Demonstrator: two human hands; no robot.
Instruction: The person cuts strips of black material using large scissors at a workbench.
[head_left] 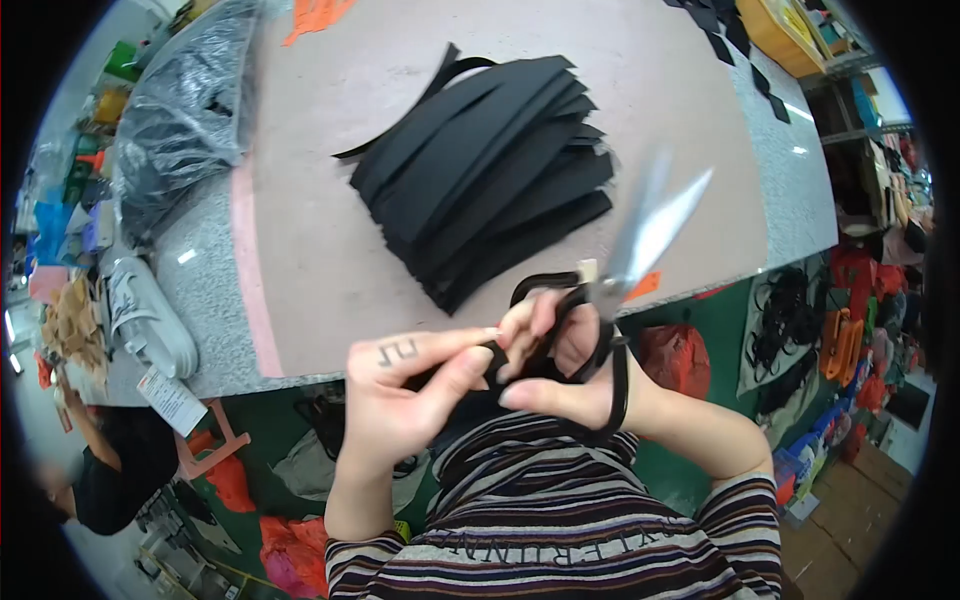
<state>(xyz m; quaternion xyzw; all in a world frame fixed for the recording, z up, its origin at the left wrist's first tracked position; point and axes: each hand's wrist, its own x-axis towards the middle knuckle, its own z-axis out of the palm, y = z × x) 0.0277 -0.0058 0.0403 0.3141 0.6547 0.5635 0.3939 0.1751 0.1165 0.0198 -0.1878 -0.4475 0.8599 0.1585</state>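
Observation:
My right hand [560, 365] grips black-handled scissors [640, 235], whose silver blades are apart and point up to the right. My left hand [405, 390] pinches a small black strip piece [492, 355] between thumb and fingers, right against my right hand. A black strap loop [620, 385] hangs around my right wrist. A fanned stack of black strips [490, 170] lies on the pinkish mat [320, 230], beyond both hands.
A plastic bag of black material [180, 110] sits at the table's left end, a white shoe [150, 315] below it. Orange pieces [315, 15] lie at the far edge. A yellow bin [775, 30] stands far right. Another person [100, 470] is lower left.

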